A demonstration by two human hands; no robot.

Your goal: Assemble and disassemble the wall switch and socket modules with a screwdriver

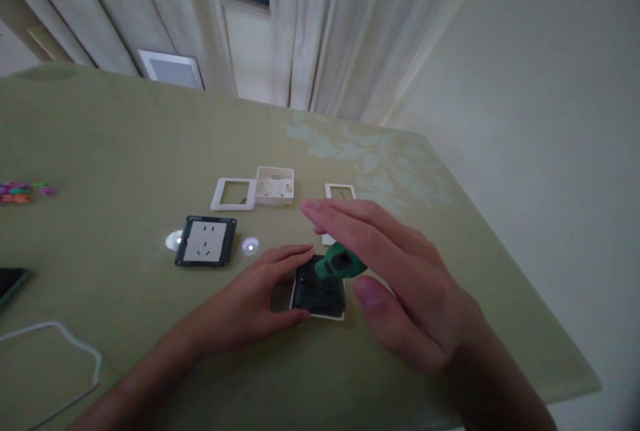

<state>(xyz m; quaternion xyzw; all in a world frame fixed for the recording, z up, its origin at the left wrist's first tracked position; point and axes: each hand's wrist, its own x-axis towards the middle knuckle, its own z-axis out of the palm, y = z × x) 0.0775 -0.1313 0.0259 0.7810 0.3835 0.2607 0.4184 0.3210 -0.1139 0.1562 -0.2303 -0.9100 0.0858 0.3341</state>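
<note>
Socket module (316,294), pinched by the left hand (249,306), looks unfinished; the second socket (205,242) lies frameless; the right hand's (413,278) grip on the green screwdriver (327,266) is unclear.

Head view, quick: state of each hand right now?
Left hand: holding the black panel, thumb and fingers at its edges.
Right hand: open, fingers extended, by the green handle; contact cannot be told.
</note>
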